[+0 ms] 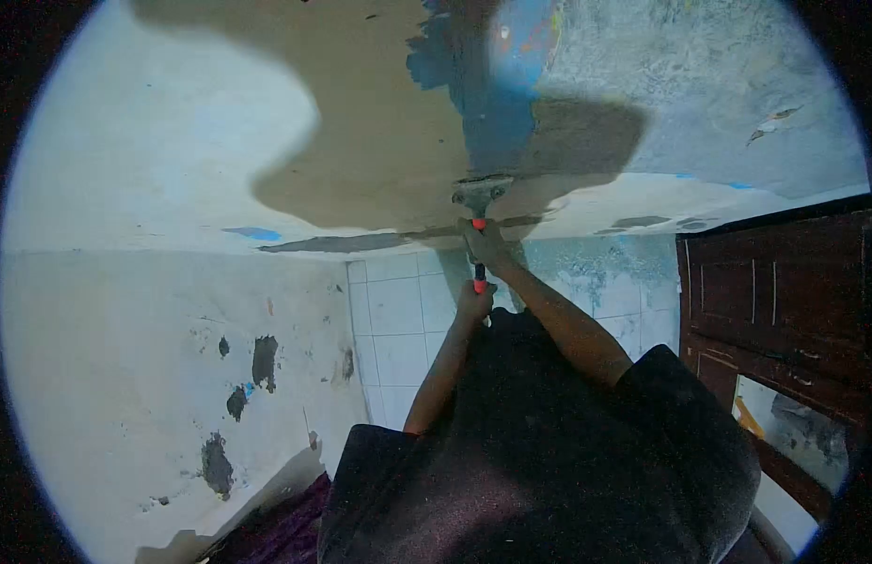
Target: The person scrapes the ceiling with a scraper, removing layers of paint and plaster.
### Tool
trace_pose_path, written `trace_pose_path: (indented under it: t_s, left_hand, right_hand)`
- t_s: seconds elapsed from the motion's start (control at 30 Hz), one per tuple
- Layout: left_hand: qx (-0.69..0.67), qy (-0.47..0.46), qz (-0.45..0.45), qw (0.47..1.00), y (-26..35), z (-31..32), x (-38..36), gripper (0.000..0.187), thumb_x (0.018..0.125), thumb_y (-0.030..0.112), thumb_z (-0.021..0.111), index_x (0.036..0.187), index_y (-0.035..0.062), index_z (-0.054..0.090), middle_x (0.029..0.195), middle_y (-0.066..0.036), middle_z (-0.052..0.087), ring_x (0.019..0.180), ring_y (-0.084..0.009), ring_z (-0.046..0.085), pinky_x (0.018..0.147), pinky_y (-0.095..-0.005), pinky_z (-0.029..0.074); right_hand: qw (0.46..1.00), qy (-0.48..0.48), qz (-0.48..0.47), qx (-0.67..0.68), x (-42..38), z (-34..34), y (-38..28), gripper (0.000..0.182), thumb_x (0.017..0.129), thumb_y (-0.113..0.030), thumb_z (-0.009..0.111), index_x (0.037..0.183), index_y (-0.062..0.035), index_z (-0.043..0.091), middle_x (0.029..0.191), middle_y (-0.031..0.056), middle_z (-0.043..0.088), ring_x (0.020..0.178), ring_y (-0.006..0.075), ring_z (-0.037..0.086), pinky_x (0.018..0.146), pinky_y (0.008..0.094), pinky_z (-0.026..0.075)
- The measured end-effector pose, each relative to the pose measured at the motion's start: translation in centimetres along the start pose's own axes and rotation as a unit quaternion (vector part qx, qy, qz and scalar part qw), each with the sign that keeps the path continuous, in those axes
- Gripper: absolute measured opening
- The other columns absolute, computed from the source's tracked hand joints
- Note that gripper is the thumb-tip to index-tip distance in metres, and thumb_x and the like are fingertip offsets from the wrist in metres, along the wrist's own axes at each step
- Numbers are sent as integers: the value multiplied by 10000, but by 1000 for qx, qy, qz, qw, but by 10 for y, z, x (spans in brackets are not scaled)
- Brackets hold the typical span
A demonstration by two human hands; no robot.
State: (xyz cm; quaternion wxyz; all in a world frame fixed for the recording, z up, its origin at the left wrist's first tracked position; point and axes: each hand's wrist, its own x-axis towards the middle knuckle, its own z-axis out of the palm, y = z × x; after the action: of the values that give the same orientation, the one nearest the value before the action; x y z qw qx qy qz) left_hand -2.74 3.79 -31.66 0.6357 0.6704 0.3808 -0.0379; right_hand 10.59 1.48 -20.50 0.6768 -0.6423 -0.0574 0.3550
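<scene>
A long-handled scraper (480, 273) with black and red grip parts points away from my body. Its wide metal head (483, 192) is at the painted wall (379, 141), beside the lower end of an exposed blue patch (497, 122). My left hand (474, 303) is wrapped round the rear of the handle, close to my chest. Farther forward, my right hand (489, 246) grips the handle just behind the metal head. Shadows fall over the wall around the tool.
White floor tiles (395, 305) show below the wall. At left, another wall (172, 357) has dark grey bare patches. Dark wooden furniture with panels and handles (784, 291) stands at right. Purple cloth (285, 526) lies at the lower left.
</scene>
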Motion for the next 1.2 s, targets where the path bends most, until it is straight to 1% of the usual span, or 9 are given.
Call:
trace_pose_path:
  t_s: [0.27, 0.3, 0.43, 0.67, 0.7, 0.83, 0.93, 1.07, 1.2]
  left_hand:
    - [10, -31, -6, 999, 28, -3, -13, 243, 765, 221, 651, 665, 22, 552, 520, -30, 501, 475, -140, 490, 446, -324, 373]
    - [-20, -11, 9, 1000, 29, -2, -20, 253, 765, 226, 655, 663, 25, 541, 527, -23, 501, 468, -123, 466, 438, -307, 359]
    - [-152, -46, 7, 987, 43, -1, -28, 315, 784, 260, 645, 604, 40, 512, 516, -16, 485, 440, -114, 434, 416, -320, 317]
    - [10, 54, 3, 999, 52, 6, -40, 319, 805, 260, 618, 608, 33, 512, 503, -30, 470, 440, -128, 434, 424, -341, 310]
    - [-38, -15, -18, 999, 45, 4, -35, 296, 810, 238, 614, 623, 34, 511, 489, -19, 453, 421, -123, 417, 412, -325, 297]
    - [-55, 27, -76, 995, 78, 4, -46, 292, 806, 220, 621, 606, 47, 498, 486, -1, 442, 400, -113, 397, 388, -303, 272]
    - [-51, 43, -13, 998, 90, 4, -48, 296, 801, 230, 626, 593, 64, 496, 482, 2, 441, 394, -107, 401, 383, -302, 273]
    - [-153, -31, -30, 987, 26, 6, -14, 305, 797, 259, 626, 599, 59, 509, 484, -5, 448, 428, -114, 431, 394, -306, 292]
    - [-79, 31, -46, 995, 52, 12, -18, 293, 803, 297, 616, 681, 41, 541, 524, -27, 481, 454, -124, 455, 405, -313, 318]
  right_hand:
    - [997, 53, 36, -52, -18, 2, -33, 337, 869, -324, 557, 659, -62, 517, 462, -22, 396, 396, 99, 416, 368, 288, 323]
    - [998, -50, 13, 24, -2, -8, -3, 389, 853, -375, 563, 662, -39, 517, 499, -9, 424, 474, 109, 464, 407, 318, 356]
    - [998, -19, 16, -65, -8, -9, -7, 425, 846, -397, 559, 642, -25, 532, 510, 13, 447, 443, 126, 450, 418, 323, 372]
    - [997, -36, 60, 25, -16, -5, -4, 381, 853, -363, 561, 624, -71, 473, 494, -3, 395, 397, 108, 368, 379, 295, 346]
    - [998, 12, 66, -16, -6, -2, 9, 391, 861, -374, 555, 612, -91, 450, 487, -16, 370, 399, 99, 364, 374, 285, 359]
    - [998, 2, 57, -5, -6, -3, 8, 356, 859, -371, 560, 634, -110, 470, 482, -28, 357, 402, 99, 368, 394, 286, 362]
    - [998, 11, 54, -38, -19, 0, -21, 354, 855, -361, 568, 632, -103, 474, 487, -27, 348, 407, 99, 369, 395, 292, 369]
    - [996, -18, 73, 40, -17, -1, -18, 341, 860, -333, 573, 651, -79, 485, 487, -42, 360, 393, 93, 381, 372, 283, 316]
    - [999, 27, -3, 28, 1, -1, 8, 345, 883, -272, 535, 614, -76, 443, 476, -13, 421, 393, 99, 417, 383, 289, 318]
